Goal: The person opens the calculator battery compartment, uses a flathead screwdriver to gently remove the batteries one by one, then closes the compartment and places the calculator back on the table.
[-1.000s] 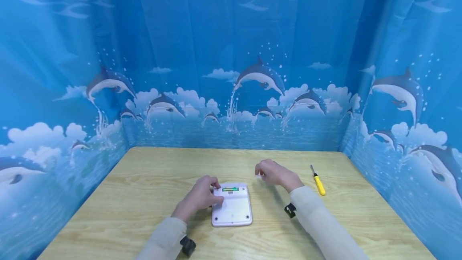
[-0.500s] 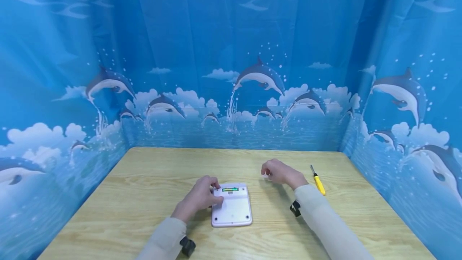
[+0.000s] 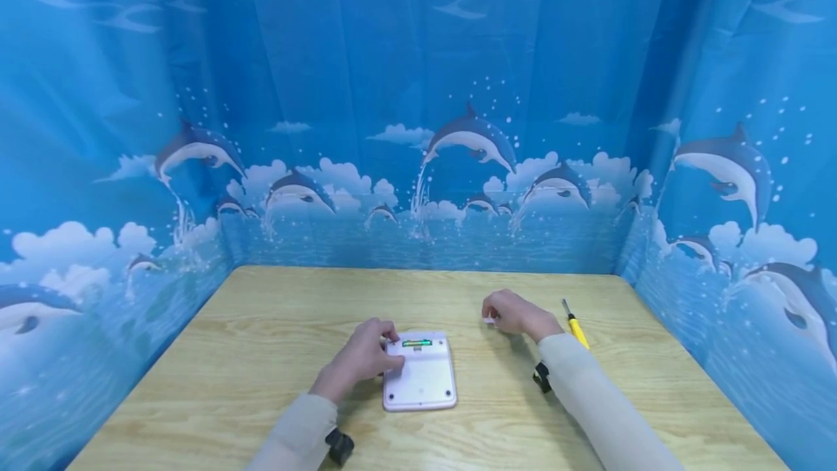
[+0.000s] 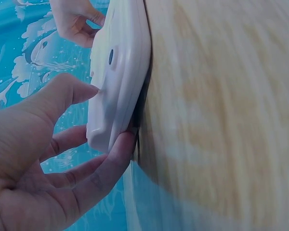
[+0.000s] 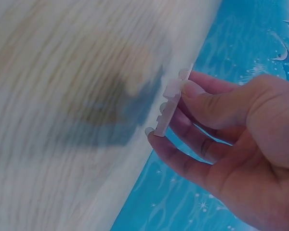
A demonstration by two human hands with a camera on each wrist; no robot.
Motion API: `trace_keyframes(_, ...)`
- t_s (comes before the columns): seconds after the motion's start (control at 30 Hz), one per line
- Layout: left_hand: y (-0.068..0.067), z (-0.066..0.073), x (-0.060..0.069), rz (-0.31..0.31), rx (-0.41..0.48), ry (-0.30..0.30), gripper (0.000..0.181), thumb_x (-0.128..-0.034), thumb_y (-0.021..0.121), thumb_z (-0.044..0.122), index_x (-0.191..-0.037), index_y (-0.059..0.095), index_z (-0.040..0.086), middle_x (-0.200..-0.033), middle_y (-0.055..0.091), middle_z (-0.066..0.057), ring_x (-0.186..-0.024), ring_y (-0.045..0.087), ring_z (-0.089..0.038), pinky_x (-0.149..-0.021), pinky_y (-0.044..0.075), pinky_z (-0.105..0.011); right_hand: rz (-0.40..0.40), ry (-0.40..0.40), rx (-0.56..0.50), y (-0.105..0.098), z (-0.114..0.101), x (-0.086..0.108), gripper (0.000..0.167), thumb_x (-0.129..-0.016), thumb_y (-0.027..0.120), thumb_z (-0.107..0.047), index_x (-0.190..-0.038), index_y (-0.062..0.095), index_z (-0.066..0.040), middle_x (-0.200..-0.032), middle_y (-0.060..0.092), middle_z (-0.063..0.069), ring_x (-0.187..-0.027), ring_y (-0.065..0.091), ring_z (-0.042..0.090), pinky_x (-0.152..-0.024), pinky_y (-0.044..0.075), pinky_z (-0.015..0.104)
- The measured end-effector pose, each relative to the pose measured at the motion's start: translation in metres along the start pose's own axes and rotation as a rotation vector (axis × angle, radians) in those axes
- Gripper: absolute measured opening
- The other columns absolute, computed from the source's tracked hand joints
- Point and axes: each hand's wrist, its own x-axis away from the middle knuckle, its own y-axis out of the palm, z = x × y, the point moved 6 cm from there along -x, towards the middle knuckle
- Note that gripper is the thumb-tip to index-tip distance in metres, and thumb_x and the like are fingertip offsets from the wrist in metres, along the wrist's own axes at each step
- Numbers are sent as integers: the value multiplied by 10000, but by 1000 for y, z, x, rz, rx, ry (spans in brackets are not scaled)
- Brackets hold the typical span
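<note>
A white calculator-like device lies face down on the table, with a battery showing in the uncovered slot near its far edge. My left hand grips its left side. In the left wrist view the thumb rests on the upturned back and the fingers curl around the edge of the device. Off to the right, my right hand is just above the table, pinching a small white battery cover between thumb and fingers. Small tabs show along the cover's edge.
A screwdriver with a yellow handle lies to the right of my right hand, partly behind the sleeve. The wooden table is enclosed by a blue dolphin-print curtain at the back and sides.
My right hand has moved a little to the right with the battery cover, away from the device. The left hand and the device have stayed in place.
</note>
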Motion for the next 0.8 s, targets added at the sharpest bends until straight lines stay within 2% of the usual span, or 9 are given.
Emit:
trace_keyframes(0.47, 0, 1, 1, 9, -3, 5, 272, -780, 880, 160, -960, 684, 101, -989, 594, -61, -898, 582, -196, -739, 555, -319, 8, 28, 1, 2, 10, -2, 164, -922, 681, 52, -1028, 746, -56, -1011, 734, 101, -984, 685, 265, -906, 595, 436)
trace_keyframes(0.8, 0, -1, -1, 9, 4, -3, 280, -776, 881, 165, -970, 688, 105, -995, 594, -66, -901, 583, -199, -743, 560, -318, 1, 30, 18, 5, 16, -5, 141, -937, 689, 27, -1019, 748, -71, -977, 725, 76, -920, 666, 200, -861, 595, 396)
